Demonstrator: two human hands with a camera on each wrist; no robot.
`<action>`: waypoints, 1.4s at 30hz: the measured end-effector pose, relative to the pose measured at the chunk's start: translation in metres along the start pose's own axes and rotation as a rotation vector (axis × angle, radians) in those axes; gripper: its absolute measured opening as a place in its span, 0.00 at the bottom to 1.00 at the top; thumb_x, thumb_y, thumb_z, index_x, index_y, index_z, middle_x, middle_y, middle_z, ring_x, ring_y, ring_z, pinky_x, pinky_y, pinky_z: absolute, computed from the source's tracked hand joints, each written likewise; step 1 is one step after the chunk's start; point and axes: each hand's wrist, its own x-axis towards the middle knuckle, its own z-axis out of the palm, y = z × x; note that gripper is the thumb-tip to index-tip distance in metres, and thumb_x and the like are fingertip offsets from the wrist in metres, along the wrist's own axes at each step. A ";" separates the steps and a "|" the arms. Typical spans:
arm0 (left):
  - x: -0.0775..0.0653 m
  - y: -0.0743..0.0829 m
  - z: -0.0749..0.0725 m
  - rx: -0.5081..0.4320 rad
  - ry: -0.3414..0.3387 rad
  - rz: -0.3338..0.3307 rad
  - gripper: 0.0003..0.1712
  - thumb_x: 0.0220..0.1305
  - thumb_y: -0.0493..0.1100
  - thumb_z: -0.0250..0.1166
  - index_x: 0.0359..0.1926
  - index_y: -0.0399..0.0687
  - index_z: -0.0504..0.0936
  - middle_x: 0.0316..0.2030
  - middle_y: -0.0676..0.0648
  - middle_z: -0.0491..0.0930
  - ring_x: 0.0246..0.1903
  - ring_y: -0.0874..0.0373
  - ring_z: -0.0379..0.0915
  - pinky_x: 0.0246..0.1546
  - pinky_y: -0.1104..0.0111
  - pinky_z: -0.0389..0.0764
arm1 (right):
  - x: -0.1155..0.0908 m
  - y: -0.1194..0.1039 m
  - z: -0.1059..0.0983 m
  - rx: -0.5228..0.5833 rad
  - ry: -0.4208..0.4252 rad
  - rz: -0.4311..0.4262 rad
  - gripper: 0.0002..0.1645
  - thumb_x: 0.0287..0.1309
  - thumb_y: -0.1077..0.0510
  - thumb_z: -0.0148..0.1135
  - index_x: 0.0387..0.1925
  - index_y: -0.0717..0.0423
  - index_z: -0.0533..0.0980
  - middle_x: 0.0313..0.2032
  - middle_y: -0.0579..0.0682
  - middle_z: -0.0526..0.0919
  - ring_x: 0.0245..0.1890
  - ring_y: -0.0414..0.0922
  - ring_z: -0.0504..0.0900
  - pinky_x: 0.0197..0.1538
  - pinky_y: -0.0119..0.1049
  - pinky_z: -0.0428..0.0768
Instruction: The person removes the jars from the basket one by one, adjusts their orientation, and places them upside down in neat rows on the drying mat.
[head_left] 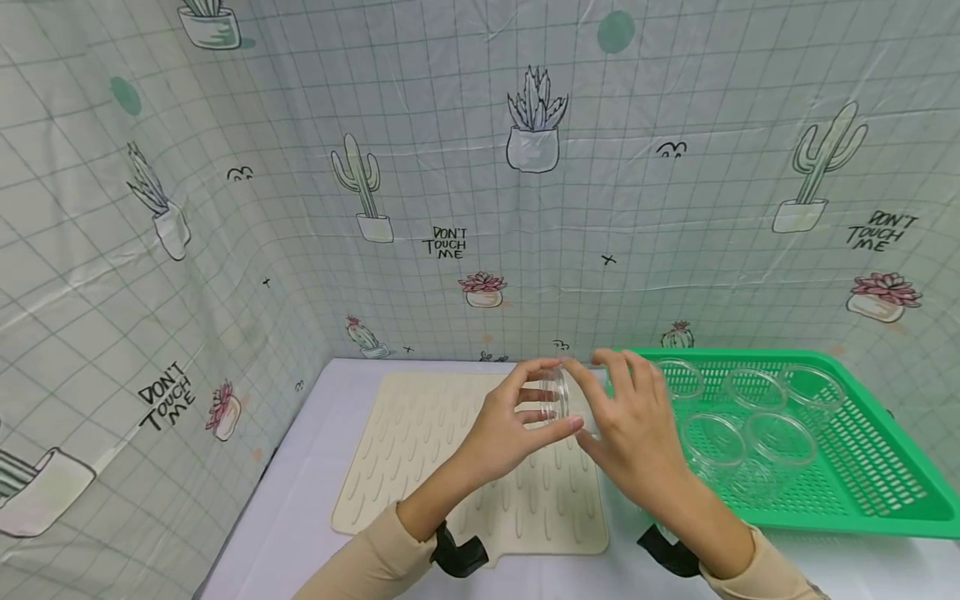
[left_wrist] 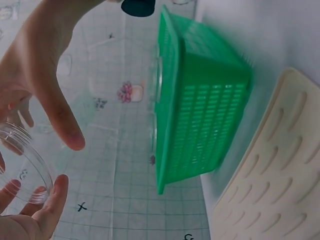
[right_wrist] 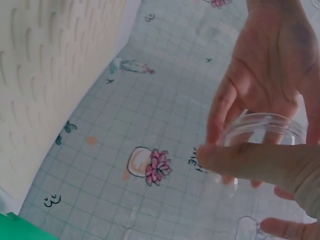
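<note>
A clear, round plastic jar with a threaded rim (head_left: 553,397) is held on its side above the mat by my left hand (head_left: 517,421), fingers curled behind it and thumb below. In the left wrist view the jar (left_wrist: 44,172) shows its ridged threads at lower left. My right hand (head_left: 633,425) is close on the right, fingers spread and bent toward the rim, thumb apart from the jar (left_wrist: 46,181). Whether its fingertips touch the jar I cannot tell. The right wrist view has the rim (right_wrist: 265,120) partly behind a finger.
A green perforated basket (head_left: 892,521) stands on the right with several clear round jars (head_left: 780,439) in it. Under the hands lies a cream ridged mat (head_left: 420,467) on a white tabletop (head_left: 292,508). A cactus-printed grid curtain (head_left: 450,183) encloses the back and left side.
</note>
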 end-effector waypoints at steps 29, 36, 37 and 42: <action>-0.003 0.004 -0.020 -0.047 0.033 0.013 0.38 0.61 0.43 0.73 0.70 0.58 0.67 0.61 0.46 0.70 0.55 0.54 0.76 0.53 0.67 0.79 | -0.015 0.020 -0.023 1.113 0.151 0.707 0.54 0.52 0.78 0.67 0.75 0.51 0.56 0.68 0.52 0.63 0.69 0.52 0.62 0.65 0.28 0.64; -0.003 0.006 -0.023 -0.058 0.032 0.033 0.38 0.61 0.42 0.73 0.69 0.57 0.68 0.65 0.50 0.68 0.56 0.53 0.75 0.54 0.66 0.79 | -0.020 0.008 -0.013 1.426 0.219 0.799 0.45 0.62 0.73 0.59 0.75 0.50 0.53 0.69 0.56 0.60 0.69 0.53 0.63 0.62 0.33 0.74; -0.003 0.007 -0.023 -0.058 0.031 0.033 0.38 0.61 0.42 0.73 0.69 0.56 0.68 0.66 0.50 0.68 0.57 0.53 0.75 0.54 0.66 0.79 | -0.021 0.007 -0.011 1.467 0.243 0.795 0.44 0.62 0.73 0.58 0.75 0.51 0.52 0.69 0.57 0.60 0.68 0.53 0.65 0.61 0.34 0.75; -0.002 0.006 -0.023 -0.060 0.024 0.045 0.38 0.61 0.42 0.72 0.70 0.56 0.67 0.67 0.50 0.67 0.58 0.52 0.74 0.54 0.66 0.79 | -0.023 0.000 0.000 1.685 0.384 0.754 0.44 0.62 0.73 0.58 0.74 0.58 0.49 0.68 0.64 0.58 0.65 0.56 0.69 0.65 0.41 0.72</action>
